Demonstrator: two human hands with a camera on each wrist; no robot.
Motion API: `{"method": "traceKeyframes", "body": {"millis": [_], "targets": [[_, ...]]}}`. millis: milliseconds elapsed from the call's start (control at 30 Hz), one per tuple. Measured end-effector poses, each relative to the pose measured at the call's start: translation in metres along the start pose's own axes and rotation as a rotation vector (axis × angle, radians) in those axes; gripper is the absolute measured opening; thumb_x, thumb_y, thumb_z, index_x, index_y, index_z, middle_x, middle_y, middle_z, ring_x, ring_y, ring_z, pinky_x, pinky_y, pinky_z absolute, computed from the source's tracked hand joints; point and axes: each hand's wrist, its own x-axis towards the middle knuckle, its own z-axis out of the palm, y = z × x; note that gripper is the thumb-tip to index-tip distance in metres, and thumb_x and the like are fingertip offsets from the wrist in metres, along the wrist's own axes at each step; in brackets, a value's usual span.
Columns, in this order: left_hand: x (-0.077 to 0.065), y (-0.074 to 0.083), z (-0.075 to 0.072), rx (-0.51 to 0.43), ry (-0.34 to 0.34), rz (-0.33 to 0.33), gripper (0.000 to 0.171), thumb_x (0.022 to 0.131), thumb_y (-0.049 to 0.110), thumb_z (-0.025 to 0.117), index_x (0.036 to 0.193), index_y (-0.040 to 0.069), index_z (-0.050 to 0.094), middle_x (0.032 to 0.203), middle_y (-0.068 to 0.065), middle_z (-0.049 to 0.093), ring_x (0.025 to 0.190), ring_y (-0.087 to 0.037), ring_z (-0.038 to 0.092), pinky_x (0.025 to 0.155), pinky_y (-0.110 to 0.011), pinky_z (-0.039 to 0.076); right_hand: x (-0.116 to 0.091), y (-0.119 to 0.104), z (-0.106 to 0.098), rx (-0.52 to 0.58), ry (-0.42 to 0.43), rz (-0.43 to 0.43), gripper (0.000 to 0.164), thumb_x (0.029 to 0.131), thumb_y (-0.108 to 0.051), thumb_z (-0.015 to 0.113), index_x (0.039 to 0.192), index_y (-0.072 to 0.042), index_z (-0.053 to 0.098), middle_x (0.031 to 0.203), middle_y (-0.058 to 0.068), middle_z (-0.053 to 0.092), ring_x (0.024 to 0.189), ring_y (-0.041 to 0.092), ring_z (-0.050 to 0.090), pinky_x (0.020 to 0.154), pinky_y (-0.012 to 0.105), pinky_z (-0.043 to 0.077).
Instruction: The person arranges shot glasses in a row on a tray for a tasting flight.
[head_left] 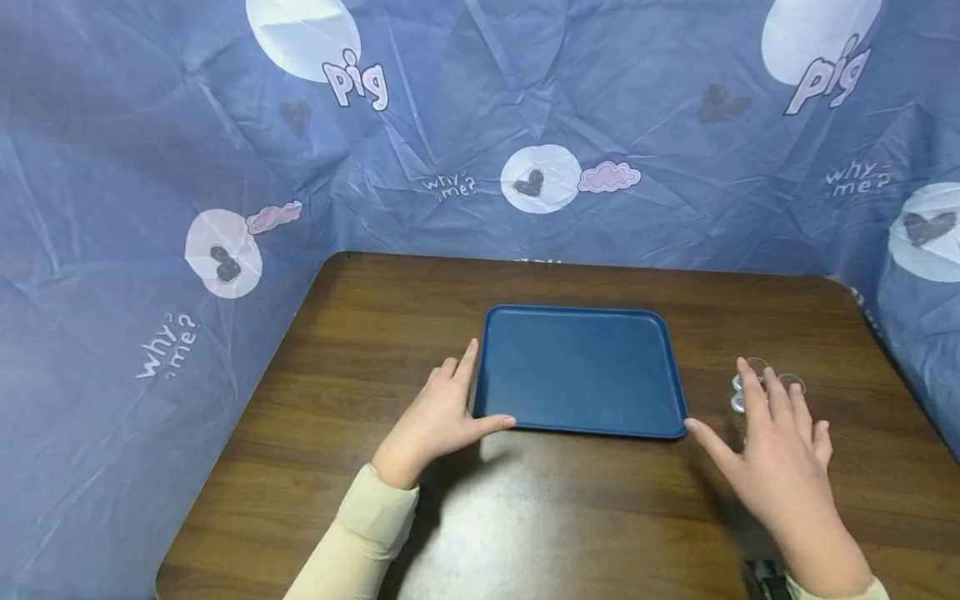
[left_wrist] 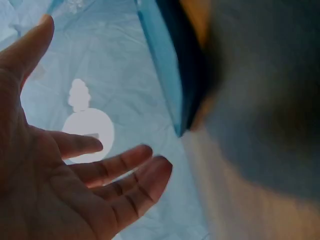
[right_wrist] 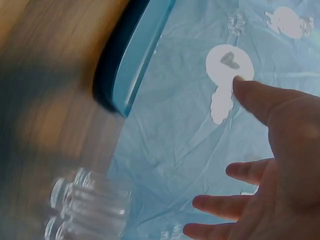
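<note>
A blue rectangular tray [head_left: 581,371] with a low raised rim lies flat on the brown wooden table. My left hand [head_left: 442,412] is spread at its left side, with index finger and thumb close along the near left corner. At the opposite side my right hand [head_left: 787,471] has its fingers spread apart, its thumb tip right at the near right corner of the tray. Both palms hold nothing. Several clear, tube-like containers [right_wrist: 92,207] stand close together by the right hand, partly hidden behind its fingers in the head view.
Dark wood of the table [head_left: 375,333] runs all round the tray. Blue sheeting [head_left: 450,108] printed with words, hearts and clouds hangs along the back and both sides. A dark object [head_left: 765,577] sits at the right wrist.
</note>
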Motion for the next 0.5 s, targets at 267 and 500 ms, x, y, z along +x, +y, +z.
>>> {"method": "traceKeyframes", "body": {"millis": [267,500], "targets": [[0.018,-0.004,0.013,-0.094,-0.137,-0.055,0.134,0.073,0.064,0.084,0.163,0.005,0.005,0.152,-0.032,0.036,0.136,-0.041,0.043,0.108,-0.051,0.039,-0.004,0.027,-0.010,0.020,0.030,0.040,0.095,0.096,-0.050,0.068,0.163,-0.008,0.016,0.157,0.035,0.023,0.141,0.060,0.015,0.097,0.084,0.011],[0.024,-0.010,0.020,-0.123,-0.179,-0.061,0.139,0.070,0.057,0.090,0.161,-0.003,0.003,0.155,-0.035,0.029,0.141,-0.042,0.037,0.111,-0.050,0.035,-0.009,0.041,-0.016,0.010,0.080,0.073,0.089,0.093,-0.041,0.074,0.157,0.000,0.028,0.148,0.037,0.037,0.123,0.066,0.035,0.076,0.076,0.030]]}}
